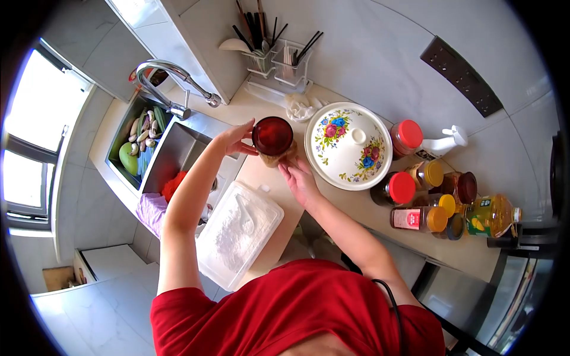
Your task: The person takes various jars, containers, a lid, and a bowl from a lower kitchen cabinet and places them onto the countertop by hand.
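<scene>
Between my hands is a jar with a dark red lid [272,135], seen from above over the counter. Its brownish body [274,160] shows only in part below the lid. My left hand [236,140] grips it from the left, fingers at the lid's edge. From the lower right, my right hand [300,181] holds the jar's side, its fingertips partly hidden by the jar. Just right of them sits a white flowered pot lid [328,149]. Nearer my body is a clear plastic container [266,232] holding white powder [228,231].
Several jars, including a red-lidded one [401,188], an oil bottle [491,216] and a spray bottle [442,144] stand at right. A sink [178,155] with a tall faucet [172,66] lies left. Behind is a utensil rack [291,62] by the wall.
</scene>
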Motion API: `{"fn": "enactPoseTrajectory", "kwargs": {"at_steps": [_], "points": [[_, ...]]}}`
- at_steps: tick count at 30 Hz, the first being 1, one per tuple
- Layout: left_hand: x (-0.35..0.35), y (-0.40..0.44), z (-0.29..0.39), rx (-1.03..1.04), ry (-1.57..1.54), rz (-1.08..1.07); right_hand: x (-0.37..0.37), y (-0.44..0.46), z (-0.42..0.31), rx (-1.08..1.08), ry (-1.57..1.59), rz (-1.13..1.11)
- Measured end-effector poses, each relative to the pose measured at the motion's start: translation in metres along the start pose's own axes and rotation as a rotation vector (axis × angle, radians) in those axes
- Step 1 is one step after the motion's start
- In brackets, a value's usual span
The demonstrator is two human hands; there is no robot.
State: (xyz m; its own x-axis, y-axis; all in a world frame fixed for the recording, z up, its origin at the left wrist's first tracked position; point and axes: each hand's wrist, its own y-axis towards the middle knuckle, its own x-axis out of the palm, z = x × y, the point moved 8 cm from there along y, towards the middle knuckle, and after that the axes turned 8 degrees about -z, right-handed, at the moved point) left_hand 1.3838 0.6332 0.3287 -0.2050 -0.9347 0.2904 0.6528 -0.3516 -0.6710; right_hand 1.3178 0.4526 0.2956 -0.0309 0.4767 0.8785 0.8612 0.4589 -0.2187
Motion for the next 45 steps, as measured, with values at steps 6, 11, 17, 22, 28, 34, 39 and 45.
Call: {"fn": "enactPoseTrajectory", "kwargs": {"at_steps": [6,11,17,22,28,34,39,45], "points": [[-0.024,0.022,0.029,0.126,-0.149,0.053,-0.003,0.060,0.001,-0.136,0.051,0.047],[-0.032,0.037,0.037,0.159,-0.221,0.157,0.000,0.086,-0.005,-0.228,-0.016,0.064],[-0.040,0.009,0.017,0.226,-0.397,0.333,-0.007,0.083,0.000,-0.170,0.153,0.112],[-0.035,-0.060,0.003,0.519,-0.651,0.277,0.014,0.059,0.000,-0.082,0.169,0.016],[0.017,-0.180,-0.067,0.899,-0.842,0.392,0.070,0.033,0.023,0.173,0.069,-0.391],[0.118,-0.295,-0.183,1.182,-1.098,0.537,0.138,-0.075,0.046,0.331,-0.015,-0.421],[0.202,-0.385,-0.314,1.431,-1.267,0.708,0.168,-0.217,0.114,0.613,-0.059,-0.590],[0.341,-0.458,-0.478,1.681,-1.385,0.905,0.127,-0.407,0.202,1.060,0.000,-0.679]]}}
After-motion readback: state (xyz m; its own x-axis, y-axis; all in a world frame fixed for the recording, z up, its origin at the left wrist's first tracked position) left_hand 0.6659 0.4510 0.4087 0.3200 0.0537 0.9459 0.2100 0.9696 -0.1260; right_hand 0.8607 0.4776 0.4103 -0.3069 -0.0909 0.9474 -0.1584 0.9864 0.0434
